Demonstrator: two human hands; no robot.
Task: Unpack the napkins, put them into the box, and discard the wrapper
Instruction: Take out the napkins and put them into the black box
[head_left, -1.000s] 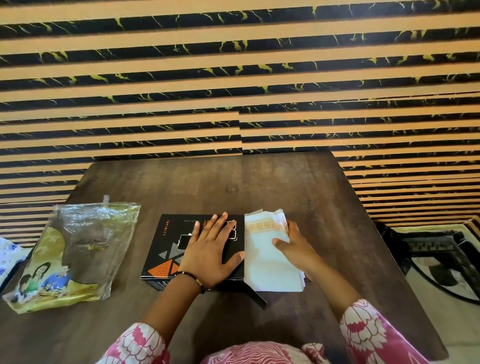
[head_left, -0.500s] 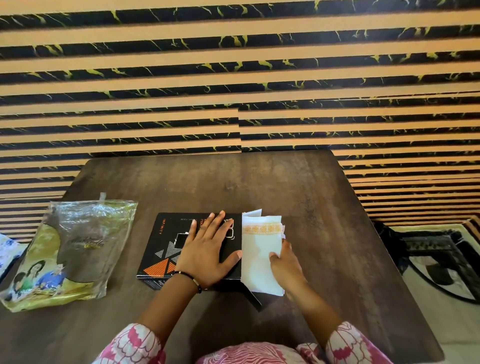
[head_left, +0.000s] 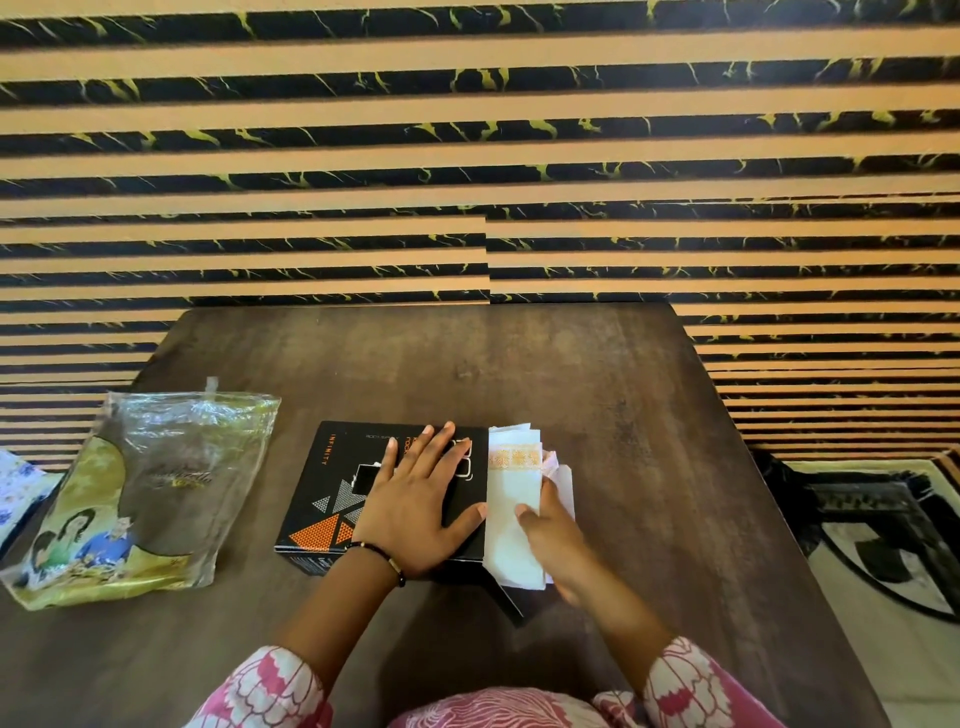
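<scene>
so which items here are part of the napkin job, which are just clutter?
Job:
- napkins, held by right hand
- black box, left hand flat on it
- wrapper, lying left of box

Clutter:
- floral cloth at left edge
- dark frame on floor, right

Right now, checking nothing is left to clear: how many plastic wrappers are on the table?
1. The empty wrapper lies at the table's left edge, left of the black box. None other shows, though the hands could hide scraps.

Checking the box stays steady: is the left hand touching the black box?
Touching. The head view shows the left hand lying flat, fingers spread, on the black box top.
</scene>
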